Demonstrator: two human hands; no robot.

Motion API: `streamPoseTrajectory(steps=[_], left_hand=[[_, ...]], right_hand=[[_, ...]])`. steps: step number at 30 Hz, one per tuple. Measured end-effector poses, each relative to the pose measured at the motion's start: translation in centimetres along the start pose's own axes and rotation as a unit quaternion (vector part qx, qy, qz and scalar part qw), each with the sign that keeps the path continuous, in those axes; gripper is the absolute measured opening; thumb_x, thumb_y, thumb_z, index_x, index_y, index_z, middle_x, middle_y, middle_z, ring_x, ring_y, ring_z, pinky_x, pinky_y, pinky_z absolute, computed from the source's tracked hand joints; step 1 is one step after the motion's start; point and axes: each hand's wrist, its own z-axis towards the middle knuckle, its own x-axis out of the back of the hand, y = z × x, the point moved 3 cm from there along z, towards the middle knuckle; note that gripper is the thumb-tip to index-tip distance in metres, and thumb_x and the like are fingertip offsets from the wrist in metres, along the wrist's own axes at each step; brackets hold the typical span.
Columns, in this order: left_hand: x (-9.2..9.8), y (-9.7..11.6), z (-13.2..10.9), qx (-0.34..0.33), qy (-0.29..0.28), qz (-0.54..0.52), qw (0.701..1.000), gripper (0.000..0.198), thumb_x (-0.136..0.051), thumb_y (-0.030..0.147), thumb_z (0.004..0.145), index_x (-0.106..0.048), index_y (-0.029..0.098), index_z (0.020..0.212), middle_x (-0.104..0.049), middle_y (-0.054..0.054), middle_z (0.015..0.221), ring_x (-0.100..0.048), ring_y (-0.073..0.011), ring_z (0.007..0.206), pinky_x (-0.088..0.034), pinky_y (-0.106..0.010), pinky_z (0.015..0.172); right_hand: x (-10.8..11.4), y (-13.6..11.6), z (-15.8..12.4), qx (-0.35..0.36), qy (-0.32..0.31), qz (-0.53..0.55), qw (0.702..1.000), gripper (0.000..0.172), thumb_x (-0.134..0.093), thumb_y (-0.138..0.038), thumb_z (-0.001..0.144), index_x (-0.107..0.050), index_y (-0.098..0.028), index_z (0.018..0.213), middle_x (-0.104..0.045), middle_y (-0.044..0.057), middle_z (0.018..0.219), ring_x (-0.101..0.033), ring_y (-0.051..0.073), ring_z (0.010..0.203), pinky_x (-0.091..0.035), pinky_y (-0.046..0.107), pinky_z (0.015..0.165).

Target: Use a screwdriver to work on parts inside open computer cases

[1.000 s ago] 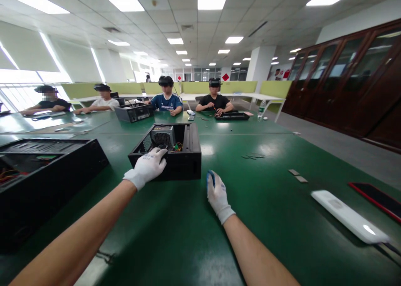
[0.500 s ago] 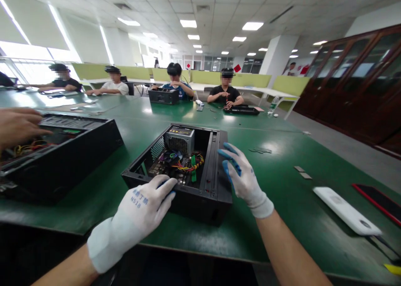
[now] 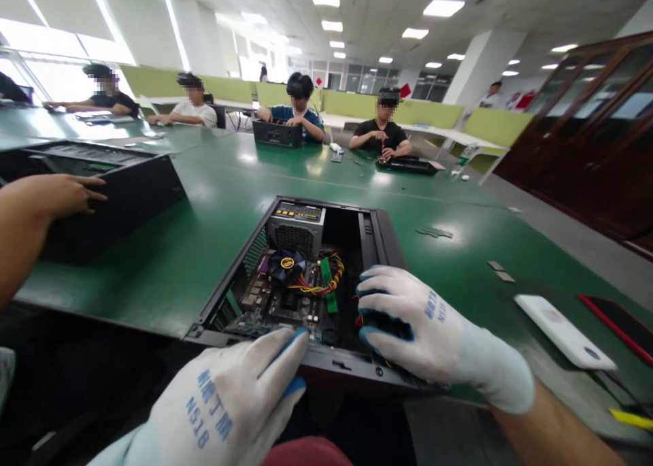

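White-gloved left hand (image 3: 239, 405) gripping computer case (image 3: 380, 231) near rim, right hand (image 3: 413, 323) curled over its edge

- One head-worn view, looking forward and down from just behind the open computer case (image 3: 306, 282).
- It sits very near the case; the case's near edge lies low in frame.
- Beyond the case, the green table (image 3: 214, 180) stretches away toward seated people.
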Motion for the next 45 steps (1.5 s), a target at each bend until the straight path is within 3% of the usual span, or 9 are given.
streamPoseTrajectory(steps=[7, 15, 20, 24, 28, 31, 33, 39, 45], left_hand=[[-0.5, -3.0, -1.5, 0.065, -0.054, 0.019, 0.996, 0.033, -0.052, 0.046, 0.099, -0.074, 0.022, 0.099, -0.079, -0.007, 0.091, -0.076, -0.0247, 0.071, -0.061, -0.034, 0.057], [-0.5, -1.4, -1.7, 0.044, -0.016, 0.037, 0.998, 0.042, -0.039, 0.042, 0.104, -0.074, 0.02, 0.098, -0.079, -0.01, 0.089, -0.076, -0.0244, 0.066, -0.058, -0.034, 0.05], [-0.1, -1.4, -1.4, 0.044, -0.028, 0.017, 0.998, 0.042, -0.039, 0.042, 0.103, -0.074, 0.02, 0.095, -0.079, -0.009, 0.087, -0.074, -0.0235, 0.061, -0.056, -0.033, 0.046], [0.1, -1.7, -1.0, 0.046, -0.026, -0.003, 0.999, 0.041, -0.04, 0.042, 0.103, -0.074, 0.021, 0.093, -0.079, -0.007, 0.085, -0.075, -0.0222, 0.061, -0.057, -0.032, 0.048], [0.1, -1.8, -1.1, 0.052, -0.028, -0.021, 0.998, 0.035, -0.046, 0.043, 0.101, -0.074, 0.022, 0.098, -0.08, -0.006, 0.088, -0.076, -0.0224, 0.065, -0.058, -0.031, 0.052], [-0.2, -1.9, -1.4, 0.06, -0.032, -0.027, 0.997, 0.03, -0.051, 0.042, 0.098, -0.073, 0.022, 0.102, -0.08, -0.007, 0.091, -0.076, -0.0241, 0.068, -0.059, -0.033, 0.054], [-0.4, -1.9, -1.6, 0.065, -0.032, -0.028, 0.997, 0.029, -0.053, 0.042, 0.097, -0.072, 0.022, 0.105, -0.08, -0.007, 0.094, -0.077, -0.0249, 0.07, -0.06, -0.034, 0.055], [-0.6, -1.6, -1.8, 0.065, -0.023, -0.025, 0.997, 0.028, -0.054, 0.039, 0.096, -0.071, 0.021, 0.109, -0.079, -0.008, 0.097, -0.076, -0.0248, 0.071, -0.06, -0.035, 0.057], [-0.5, -1.7, -1.6, 0.057, -0.026, -0.02, 0.998, 0.027, -0.055, 0.04, 0.096, -0.072, 0.021, 0.106, -0.079, -0.007, 0.094, -0.076, -0.024, 0.07, -0.058, -0.033, 0.055]], right_hand=[[-0.1, 0.6, -0.7, -0.001, -0.02, -0.004, 1.0, 0.023, -0.069, -0.035, 0.091, -0.075, -0.019, 0.107, -0.071, 0.011, 0.115, -0.062, 0.027, 0.12, -0.049, 0.044, 0.11], [0.4, 0.1, -1.4, -0.009, -0.043, -0.031, 0.999, 0.023, -0.07, -0.037, 0.091, -0.073, -0.02, 0.107, -0.07, 0.011, 0.117, -0.06, 0.027, 0.123, -0.046, 0.045, 0.111], [0.2, -0.1, 1.0, -0.02, -0.127, -0.061, 0.99, 0.031, -0.061, -0.045, 0.098, -0.072, -0.018, 0.087, -0.07, 0.01, 0.097, -0.065, 0.024, 0.101, -0.049, 0.042, 0.098], [-1.9, -0.4, 4.3, 0.007, -0.257, -0.122, 0.959, 0.038, -0.055, -0.048, 0.1, -0.077, -0.018, 0.094, -0.071, 0.014, 0.107, -0.065, 0.025, 0.105, -0.047, 0.041, 0.098], [-5.2, -0.1, 7.3, -0.013, -0.415, -0.22, 0.883, 0.041, -0.053, -0.048, 0.099, -0.076, -0.018, 0.116, -0.07, 0.017, 0.12, -0.067, 0.031, 0.11, -0.049, 0.043, 0.093], [-6.9, 0.4, 8.6, -0.029, -0.492, -0.257, 0.831, 0.041, -0.053, -0.044, 0.098, -0.075, -0.016, 0.118, -0.073, 0.016, 0.117, -0.07, 0.032, 0.108, -0.052, 0.041, 0.087], [-7.2, 1.0, 9.1, -0.041, -0.506, -0.266, 0.819, 0.041, -0.052, -0.043, 0.098, -0.076, -0.014, 0.114, -0.076, 0.016, 0.109, -0.072, 0.031, 0.103, -0.053, 0.039, 0.083], [-6.0, 3.3, 9.7, -0.105, -0.453, -0.328, 0.822, 0.041, -0.054, -0.042, 0.095, -0.079, -0.011, 0.106, -0.077, 0.02, 0.102, -0.074, 0.031, 0.101, -0.054, 0.039, 0.083], [-6.9, 3.7, 9.9, -0.139, -0.508, -0.33, 0.783, 0.025, -0.074, -0.032, 0.078, -0.08, -0.017, 0.096, -0.077, 0.018, 0.103, -0.073, 0.038, 0.103, -0.053, 0.054, 0.089]])
